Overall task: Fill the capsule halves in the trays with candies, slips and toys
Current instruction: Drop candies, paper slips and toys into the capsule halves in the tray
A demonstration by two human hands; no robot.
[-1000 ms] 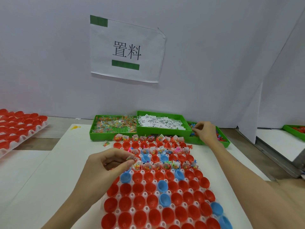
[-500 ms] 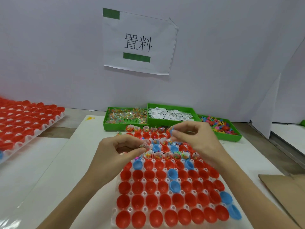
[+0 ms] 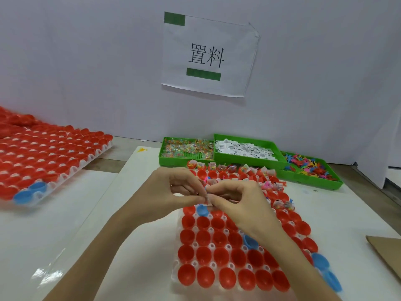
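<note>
While both hands meet over the middle of the tray (image 3: 176,276), the left hand (image 3: 173,193) and right hand (image 3: 240,200) each pinch with thumb and forefinger at one small pale item between them, a slip or a clear candy packet (image 3: 208,199) (too small and too covered to say which), the other fingers loosely curled. It hangs just above a blue half (image 3: 202,210) near the left edge of the tray's middle rows. By my judgement such a piece weighs almost nothing, bends and crumples easily, and may slide between dry fingertips, so a light pinch at an edge or corner suits it better than a squeeze across the middle. Far rows of halves (image 3: 219,255) already carry packets, slips and toys; the near red rows sit bare. Supplies lie behind the tray in three green bins: candies (image 3: 187,147), slips (image 3: 245,148) and toys (image 3: 303,164), the toys being stiffer and spiky, likely to snag on one another. A second tray (image 3: 91,156) of red halves waits well apart on the left.
</note>
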